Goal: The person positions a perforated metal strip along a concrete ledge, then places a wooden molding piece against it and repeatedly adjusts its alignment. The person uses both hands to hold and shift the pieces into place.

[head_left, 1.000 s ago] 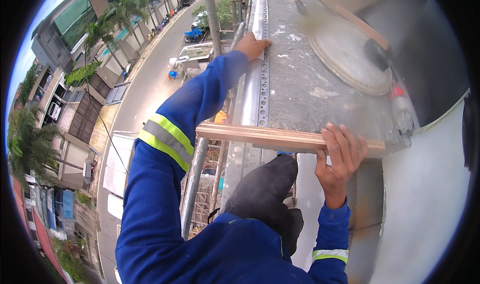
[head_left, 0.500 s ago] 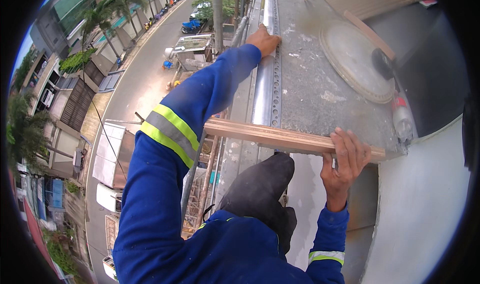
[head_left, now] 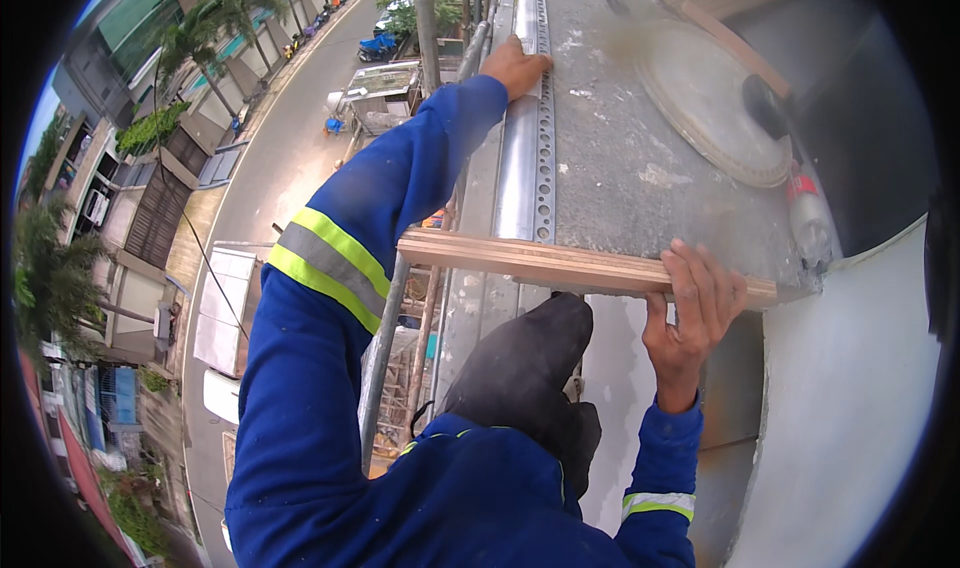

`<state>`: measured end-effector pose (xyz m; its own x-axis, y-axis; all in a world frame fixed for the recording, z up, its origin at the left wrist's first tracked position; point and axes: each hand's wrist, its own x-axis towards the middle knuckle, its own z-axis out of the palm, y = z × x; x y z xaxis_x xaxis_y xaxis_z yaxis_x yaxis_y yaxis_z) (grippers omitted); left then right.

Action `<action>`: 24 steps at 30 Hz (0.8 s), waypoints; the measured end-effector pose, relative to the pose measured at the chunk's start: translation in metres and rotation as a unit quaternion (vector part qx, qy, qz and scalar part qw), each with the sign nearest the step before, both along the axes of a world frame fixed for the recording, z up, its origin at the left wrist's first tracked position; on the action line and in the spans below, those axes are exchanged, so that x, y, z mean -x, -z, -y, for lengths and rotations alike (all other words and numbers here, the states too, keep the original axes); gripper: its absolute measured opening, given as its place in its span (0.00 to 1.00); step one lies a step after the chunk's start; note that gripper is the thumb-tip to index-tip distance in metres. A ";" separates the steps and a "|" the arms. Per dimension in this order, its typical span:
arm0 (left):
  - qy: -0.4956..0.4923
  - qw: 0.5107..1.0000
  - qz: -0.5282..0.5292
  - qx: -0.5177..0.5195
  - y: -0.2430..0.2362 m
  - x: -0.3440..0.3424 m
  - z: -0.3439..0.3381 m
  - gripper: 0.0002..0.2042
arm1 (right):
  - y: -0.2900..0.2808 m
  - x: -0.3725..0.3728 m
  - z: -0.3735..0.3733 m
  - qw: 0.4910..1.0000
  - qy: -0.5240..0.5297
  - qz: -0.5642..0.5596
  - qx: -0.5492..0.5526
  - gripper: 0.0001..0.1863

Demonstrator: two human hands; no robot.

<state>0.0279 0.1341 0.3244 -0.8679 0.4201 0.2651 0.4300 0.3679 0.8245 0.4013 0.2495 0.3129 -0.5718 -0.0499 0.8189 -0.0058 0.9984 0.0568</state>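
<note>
My right hand [head_left: 695, 303] grips a long wooden batten [head_left: 530, 259] that lies crosswise over the ledge. My left hand [head_left: 515, 65] reaches far forward and rests on a perforated metal channel [head_left: 535, 158] running along the edge of a grey concrete slab [head_left: 620, 168]. Both arms wear blue sleeves with reflective yellow bands. My dark shoe [head_left: 520, 368] shows below the batten.
A round disc [head_left: 705, 103] lies on the slab with a sealant tube [head_left: 805, 213] beside it. Scaffold poles [head_left: 395, 338] drop along the left edge, with a street, parked vehicles and rooftops far below. A pale wall surface [head_left: 850, 418] fills the right.
My left hand has slid farther forward along the metal channel. The batten and my right hand stay about where they were, shifting slightly as the view moves.
</note>
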 end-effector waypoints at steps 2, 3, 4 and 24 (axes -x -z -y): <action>-0.020 1.000 -0.016 -0.003 0.001 0.000 -0.002 0.31 | 0.000 0.000 0.000 1.000 -0.001 -0.001 0.000 0.18; -0.028 0.999 -0.020 -0.006 0.002 0.000 -0.003 0.31 | 0.000 0.000 0.000 1.000 -0.001 -0.001 -0.001 0.18; -0.030 0.999 -0.024 0.002 0.002 0.001 -0.004 0.31 | 0.000 0.000 -0.001 1.000 0.000 -0.001 -0.001 0.18; -0.040 0.998 -0.031 0.022 0.006 0.006 -0.005 0.30 | 0.005 0.001 -0.002 0.999 0.011 -0.003 0.035 0.16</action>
